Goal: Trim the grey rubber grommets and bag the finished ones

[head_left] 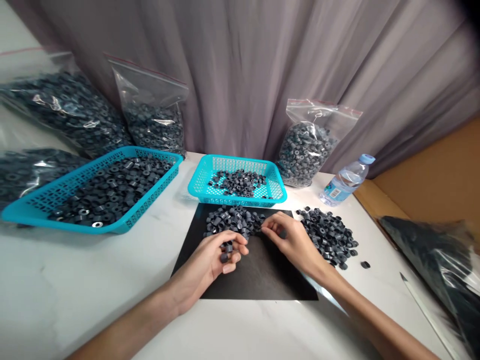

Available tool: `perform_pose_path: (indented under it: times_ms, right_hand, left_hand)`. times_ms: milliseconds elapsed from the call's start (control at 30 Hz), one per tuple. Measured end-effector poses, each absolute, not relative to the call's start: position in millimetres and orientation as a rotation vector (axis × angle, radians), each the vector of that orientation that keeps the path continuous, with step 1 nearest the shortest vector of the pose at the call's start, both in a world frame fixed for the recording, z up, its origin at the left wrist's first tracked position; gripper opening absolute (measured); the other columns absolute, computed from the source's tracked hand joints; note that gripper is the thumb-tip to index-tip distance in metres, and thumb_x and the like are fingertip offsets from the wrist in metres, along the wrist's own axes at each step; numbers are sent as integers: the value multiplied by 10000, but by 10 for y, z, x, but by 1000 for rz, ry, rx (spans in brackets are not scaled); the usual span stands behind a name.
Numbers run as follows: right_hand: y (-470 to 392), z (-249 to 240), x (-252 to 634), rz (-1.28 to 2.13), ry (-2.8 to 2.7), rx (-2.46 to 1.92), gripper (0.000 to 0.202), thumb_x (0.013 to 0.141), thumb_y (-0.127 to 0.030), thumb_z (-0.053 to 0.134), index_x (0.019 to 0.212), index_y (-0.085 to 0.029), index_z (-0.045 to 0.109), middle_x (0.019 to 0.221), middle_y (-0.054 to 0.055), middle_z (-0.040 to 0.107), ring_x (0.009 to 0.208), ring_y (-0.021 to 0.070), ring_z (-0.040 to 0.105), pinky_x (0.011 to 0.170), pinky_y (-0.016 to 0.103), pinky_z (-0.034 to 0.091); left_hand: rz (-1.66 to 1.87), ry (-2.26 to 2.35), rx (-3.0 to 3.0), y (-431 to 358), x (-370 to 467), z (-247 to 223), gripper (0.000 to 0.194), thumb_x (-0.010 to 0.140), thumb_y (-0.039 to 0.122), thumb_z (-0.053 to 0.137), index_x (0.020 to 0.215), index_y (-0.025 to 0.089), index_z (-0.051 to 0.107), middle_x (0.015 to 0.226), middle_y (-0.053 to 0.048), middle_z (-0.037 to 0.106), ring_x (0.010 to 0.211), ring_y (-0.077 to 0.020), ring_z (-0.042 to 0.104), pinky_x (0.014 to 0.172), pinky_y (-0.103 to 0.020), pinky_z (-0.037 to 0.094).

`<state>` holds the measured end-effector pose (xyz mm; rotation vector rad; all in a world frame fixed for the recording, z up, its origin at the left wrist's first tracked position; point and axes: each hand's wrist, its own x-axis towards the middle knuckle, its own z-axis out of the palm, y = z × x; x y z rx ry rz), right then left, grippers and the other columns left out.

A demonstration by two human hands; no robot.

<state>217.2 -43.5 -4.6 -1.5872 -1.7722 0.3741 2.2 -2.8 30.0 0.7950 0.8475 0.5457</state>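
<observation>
My left hand [221, 252] is palm-up over the black mat [258, 270], its curled fingers closed around a few small dark grey cylindrical pieces [224, 257]. At the right edge of a pile of the same pieces [234, 218], my right hand [287, 235] has thumb and forefinger pinched together. A dark piece [283, 233] shows inside its curled fingers; whether the fingertips also grip one is too small to tell. The pieces are short and hollow, and some show a round hole. The pile lies on the mat's far half.
Behind the mat stands a turquoise basket [237, 201] with some pieces; a fuller turquoise basket [127, 222] is at left. A second loose pile [330, 237] lies right of the mat. Filled zip bags [307, 150], a water bottle [347, 182] and a grey curtain [232, 75] line the back.
</observation>
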Motion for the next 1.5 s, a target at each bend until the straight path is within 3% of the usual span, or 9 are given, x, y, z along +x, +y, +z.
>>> perform_pose_path:
  times_ms: [233, 400, 567, 733, 933, 1100, 1300, 1500]
  right_hand:
    - [-567, 361, 2055, 923, -1555, -1401, 183, 906, -375, 672, 888, -200, 723, 857, 16, 718, 781, 158, 655, 712, 267, 502]
    - [-613, 467, 1948, 915, -1582, -1389, 164, 887, -368, 704, 938, -223, 761, 885, 21, 729, 822, 166, 666, 699, 268, 489]
    - [-615, 472, 1983, 983, -1559, -1348, 191, 889, -374, 701, 969, -209, 756, 913, 35, 727, 833, 169, 676, 723, 273, 523]
    - [-613, 474, 2075, 1082, -1476, -1313, 215, 853, -375, 743, 973, -197, 740, 889, 37, 738, 791, 163, 688, 751, 278, 555]
    - [-579, 483, 2159, 1085, -1452, -1235, 177, 839, -371, 754, 908, -208, 759, 930, 51, 737, 839, 179, 691, 785, 302, 577]
    - [-571, 461, 2161, 1099, -1518, -1210, 158, 860, -336, 739, 964, -229, 789, 988, 61, 725, 928, 190, 686, 837, 311, 574]
    - [-577, 402, 2143, 1171, -1495, -1149, 183, 850, -329, 754, 1014, -255, 784, 1034, 58, 711, 934, 187, 688, 840, 323, 573]
    - [-577, 372, 2095, 1161, -1463, -1133, 226, 838, -317, 769, 1042, -220, 763, 982, 55, 746, 885, 179, 701, 835, 326, 573]
  left_hand:
    - [528, 748, 853, -110, 38, 264, 310, 944, 388, 593, 990, 115, 734, 960, -96, 697, 786, -121, 572, 650, -206, 452]
    - [542, 671, 900, -119, 13, 305, 223, 918, 359, 653, 948, 168, 764, 890, -27, 659, 827, -112, 566, 726, -212, 455]
    - [538, 690, 867, -134, -11, 282, 183, 892, 346, 693, 950, 196, 779, 939, -23, 689, 880, -120, 588, 808, -235, 468]
    - [522, 703, 876, -144, 6, 274, 217, 906, 342, 674, 987, 166, 770, 1009, -63, 732, 874, -122, 615, 782, -222, 473]
    - [524, 769, 843, -174, -2, 239, 248, 909, 344, 666, 1020, 138, 745, 1060, -110, 754, 968, -171, 677, 813, -237, 497]
    - [530, 827, 761, -176, -5, 213, 246, 887, 342, 697, 1031, 146, 732, 1038, -105, 767, 1017, -200, 704, 837, -253, 522]
    - [554, 801, 731, -160, 31, 251, 250, 892, 356, 686, 984, 133, 755, 1010, -102, 754, 909, -193, 710, 766, -254, 534]
    - [522, 704, 747, -177, 28, 272, 304, 921, 398, 636, 911, 118, 753, 883, -79, 708, 808, -131, 620, 698, -202, 491]
